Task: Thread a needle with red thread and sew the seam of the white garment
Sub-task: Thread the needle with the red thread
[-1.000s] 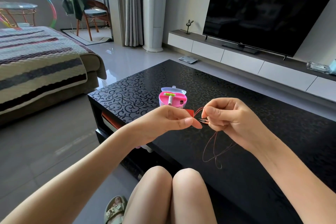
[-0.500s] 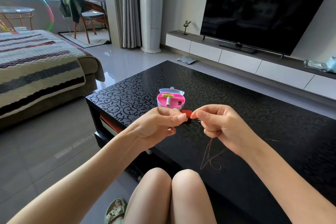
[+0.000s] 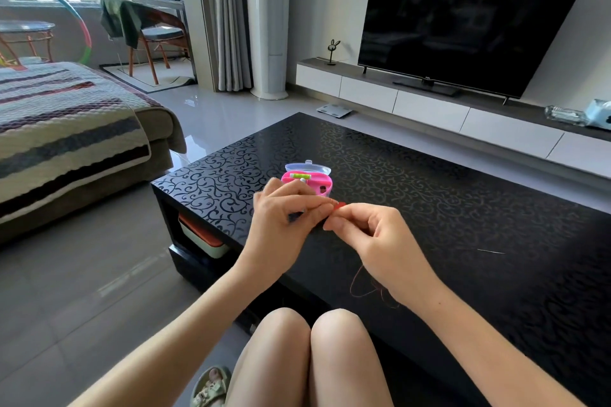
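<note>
Seemingly to keep a short stretch taut, the left hand (image 3: 284, 221) and right hand (image 3: 377, 235) pinched the red thread (image 3: 357, 284) between them above the tabletop (image 3: 429, 182). Its slack looped below the right wrist, and the likely needle (image 3: 491, 252) lay well apart.

- Two hands: one left hand (image 3: 284, 220), one right hand (image 3: 375, 236).
- One black bench (image 3: 463, 208).
- One pink sewing box (image 3: 319, 183).
- One length of red thread (image 3: 351, 284).
- One needle (image 3: 491, 251).
- One small red piece (image 3: 340, 206), too small to identify.
- One television (image 3: 463, 26).
- One chair (image 3: 155, 40).
- One coloured hoop (image 3: 85, 40).
- One striped blanket (image 3: 66, 116).
- One rabbit figurine (image 3: 333, 49).
- One floor scale (image 3: 334, 110).
- One clear bottle (image 3: 563, 115).
- Two knees: left knee (image 3: 282, 334), right knee (image 3: 340, 334).
- One sandal (image 3: 211, 387).
</note>
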